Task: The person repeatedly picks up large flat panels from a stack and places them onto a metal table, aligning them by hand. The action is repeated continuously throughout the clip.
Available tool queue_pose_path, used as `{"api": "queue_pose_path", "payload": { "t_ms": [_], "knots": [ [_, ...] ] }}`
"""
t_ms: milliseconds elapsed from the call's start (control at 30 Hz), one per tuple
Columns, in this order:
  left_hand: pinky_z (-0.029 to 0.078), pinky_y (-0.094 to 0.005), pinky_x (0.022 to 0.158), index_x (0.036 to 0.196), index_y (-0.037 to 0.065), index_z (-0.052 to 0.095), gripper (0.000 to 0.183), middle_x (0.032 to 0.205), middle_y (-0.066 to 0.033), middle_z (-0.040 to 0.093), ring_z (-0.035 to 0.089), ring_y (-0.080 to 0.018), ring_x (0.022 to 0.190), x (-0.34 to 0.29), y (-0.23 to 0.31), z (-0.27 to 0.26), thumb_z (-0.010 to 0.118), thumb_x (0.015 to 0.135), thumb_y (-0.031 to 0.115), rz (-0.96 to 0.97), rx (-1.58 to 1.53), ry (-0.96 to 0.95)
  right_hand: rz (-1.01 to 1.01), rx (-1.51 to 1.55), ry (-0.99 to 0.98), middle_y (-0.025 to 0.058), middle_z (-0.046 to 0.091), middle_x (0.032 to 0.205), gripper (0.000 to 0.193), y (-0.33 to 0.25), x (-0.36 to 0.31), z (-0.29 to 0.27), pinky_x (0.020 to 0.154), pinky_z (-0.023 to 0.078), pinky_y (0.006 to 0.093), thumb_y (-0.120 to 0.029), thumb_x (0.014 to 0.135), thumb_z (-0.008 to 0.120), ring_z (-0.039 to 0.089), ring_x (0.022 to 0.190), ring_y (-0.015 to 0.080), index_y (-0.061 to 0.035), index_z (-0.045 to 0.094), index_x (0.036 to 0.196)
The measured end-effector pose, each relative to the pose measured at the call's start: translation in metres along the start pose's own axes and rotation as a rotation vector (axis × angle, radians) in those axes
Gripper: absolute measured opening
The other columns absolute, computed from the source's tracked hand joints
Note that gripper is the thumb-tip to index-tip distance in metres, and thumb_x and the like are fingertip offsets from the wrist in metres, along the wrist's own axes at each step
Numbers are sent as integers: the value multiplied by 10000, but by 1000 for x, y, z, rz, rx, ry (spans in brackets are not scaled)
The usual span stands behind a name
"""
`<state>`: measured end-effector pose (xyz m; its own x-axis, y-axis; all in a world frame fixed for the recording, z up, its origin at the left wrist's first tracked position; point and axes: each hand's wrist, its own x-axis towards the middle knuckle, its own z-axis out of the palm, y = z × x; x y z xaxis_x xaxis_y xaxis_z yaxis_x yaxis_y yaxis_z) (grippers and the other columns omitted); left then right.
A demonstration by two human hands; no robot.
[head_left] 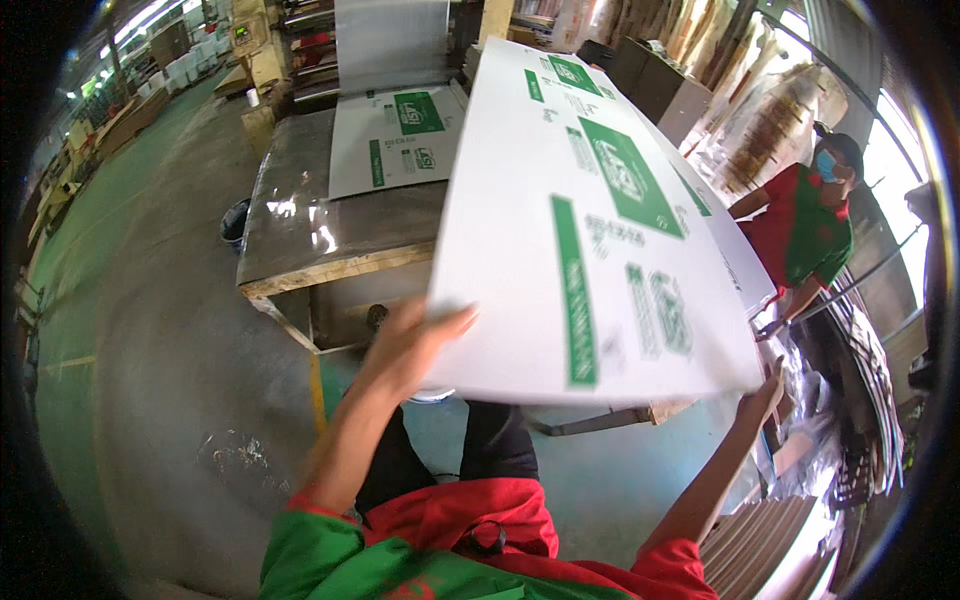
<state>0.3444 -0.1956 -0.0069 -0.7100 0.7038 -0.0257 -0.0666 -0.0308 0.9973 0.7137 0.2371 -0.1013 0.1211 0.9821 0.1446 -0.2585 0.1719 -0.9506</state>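
A large white board sheet [500, 250] with green printed blocks spans the middle of the head view, its far end raised toward the back. My left hand [415, 345] grips its near left corner, thumb on top and fingers under the edge. At the near right corner, my right hand [762, 395] is closed on the edge, its fingers partly hidden. A second, similarly printed sheet [355, 150] lies flat on a metal-topped table [290, 225] beyond my left hand.
A masked co-worker [800, 225] in red and green stands at the right, a hand near the sheet's edge. Stacked brown sheets [765, 545] and crumpled clear plastic [815, 420] lie at lower right. A dark bucket [235, 222] stands left of the table; a grey upright panel [392, 45] rises behind it.
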Motion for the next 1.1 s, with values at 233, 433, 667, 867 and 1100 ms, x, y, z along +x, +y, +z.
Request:
{"api": "queue_pose_path", "payload": {
  "t_ms": [233, 433, 667, 867, 1100],
  "knots": [
    [513, -297, 649, 929, 37, 657, 157, 775, -37, 640, 615, -134, 694, -164, -60, -104, 711, 843, 156, -127, -55, 609, 232, -278, -430, 141, 656, 1155, 471, 15, -141, 54, 883, 497, 319, -147, 902, 650, 631, 977, 213, 99, 551, 1292],
    [519, -307, 623, 1023, 21, 657, 241, 874, -86, 673, 634, -151, 697, -233, -109, -165, 715, 851, 180, -427, -88, 497, 228, -469, -801, 149, 666, 1045, 474, 13, -177, 96, 766, 525, 318, -114, 897, 614, 637, 881, 188, 62, 546, 1333],
    [472, -364, 918, 1225, -53, 585, 545, 1115, -122, 658, 609, -226, 1045, -236, -198, -154, 690, 901, 371, -602, 13, 501, 468, -479, -1040, 98, 666, 865, 551, 74, -200, 67, 403, 464, 304, -70, 939, 562, 571, 565, 136, -80, 437, 1475],
    [420, -383, 1013, 1393, -35, 435, 594, 1294, -182, 567, 547, -259, 1168, -232, -185, -129, 642, 926, 269, -338, 219, 581, 438, -566, -813, 18, 607, 753, 441, 101, -209, 43, 388, 378, 282, -113, 990, 504, 454, 505, 81, -131, 525, 1430],
    [342, -391, 1092, 1464, -41, 333, 613, 1396, -205, 473, 464, -270, 1274, -206, -152, -141, 573, 945, 180, -253, 286, 455, 349, -807, -685, -49, 433, 631, 387, 95, -214, 51, 381, 279, 257, -221, 1015, 488, 328, 459, 54, -119, 585, 1375]
  ]
}}
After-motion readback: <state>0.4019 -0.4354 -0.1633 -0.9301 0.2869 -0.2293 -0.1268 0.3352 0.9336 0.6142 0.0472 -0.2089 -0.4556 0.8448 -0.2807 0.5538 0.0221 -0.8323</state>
